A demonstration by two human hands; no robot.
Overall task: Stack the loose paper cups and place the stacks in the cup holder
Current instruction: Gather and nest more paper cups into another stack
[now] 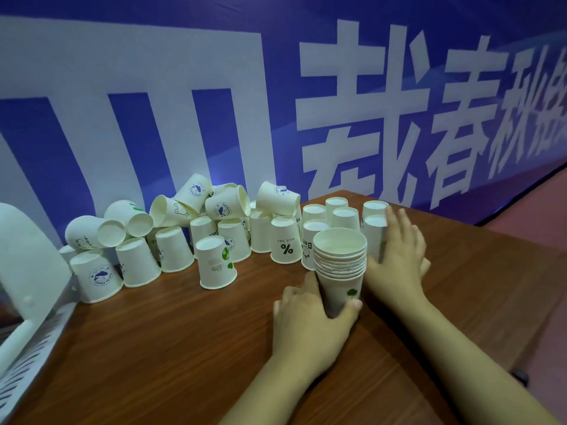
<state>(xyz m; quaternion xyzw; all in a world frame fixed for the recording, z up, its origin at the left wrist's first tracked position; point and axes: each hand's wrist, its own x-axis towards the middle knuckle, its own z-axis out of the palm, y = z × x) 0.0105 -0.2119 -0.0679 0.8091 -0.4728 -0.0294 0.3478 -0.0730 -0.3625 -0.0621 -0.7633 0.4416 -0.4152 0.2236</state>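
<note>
Standing upright, mouth up, on the brown wood-grain bench (153, 348): one nested stack of white paper cups (340, 265), several rims showing, a green leaf print low on its outermost wall. Left hand (310, 317): wrapped around the base of that stack, thumb on the near wall, fingers behind, clamped on it. Right hand (399, 256): just right of the stack, fingers spread and laid flat against the side of an upturned white paper cup (375, 234) at the right end of the loose group; whether it grips this cup or only touches it cannot be told. Loose white paper cups (214, 259): many, mostly mouth down, some tipped on their sides in a heap against the blue printed banner (122, 56), spread from the stack leftward. White perforated metal cup holder (27, 342): far left edge of the bench, well apart from both hands. Judgement: the next cup lies beyond and right of the stack, nearer the right hand; being inverted, it needs turning before it drops along the stack's upright axis.
</note>
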